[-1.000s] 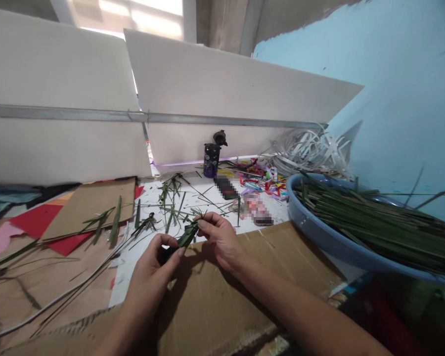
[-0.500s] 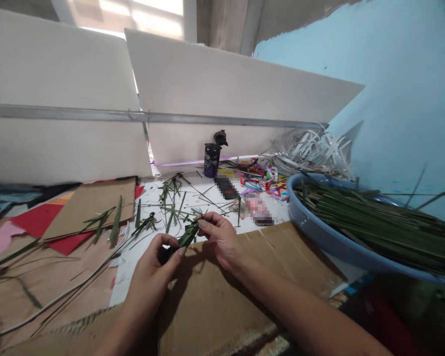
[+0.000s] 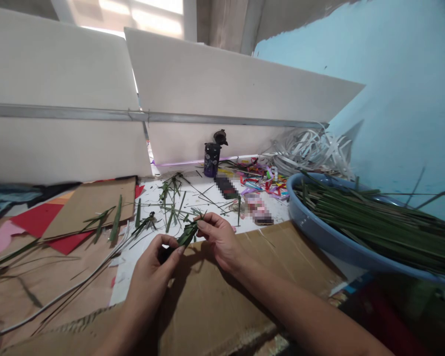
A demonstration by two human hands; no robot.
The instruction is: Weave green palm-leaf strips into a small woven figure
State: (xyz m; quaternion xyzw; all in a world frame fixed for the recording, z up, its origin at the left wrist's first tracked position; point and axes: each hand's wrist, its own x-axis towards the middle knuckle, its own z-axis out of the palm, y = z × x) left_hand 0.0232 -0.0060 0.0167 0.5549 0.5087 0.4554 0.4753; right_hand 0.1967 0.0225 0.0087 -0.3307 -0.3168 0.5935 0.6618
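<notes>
Between my two hands is a small folded piece woven from green leaf strips. My left hand grips its lower end between thumb and fingers. At the upper end, my right hand pinches it where thin strip tips stick out. Both hands are over the near edge of the white tabletop and a brown cardboard sheet. Cut leaf scraps lie just beyond the hands. What my curled left fingers do behind the piece is hidden.
A blue basin full of long green leaf strips stands at the right. Further back are a dark bottle with its lid up, colourful strips and coiled white strapping. Cardboard and red paper lie left.
Hardly anything differs. Both hands keep their grip on the woven leaf piece, with only a very slight shift of the fingers and the piece.
</notes>
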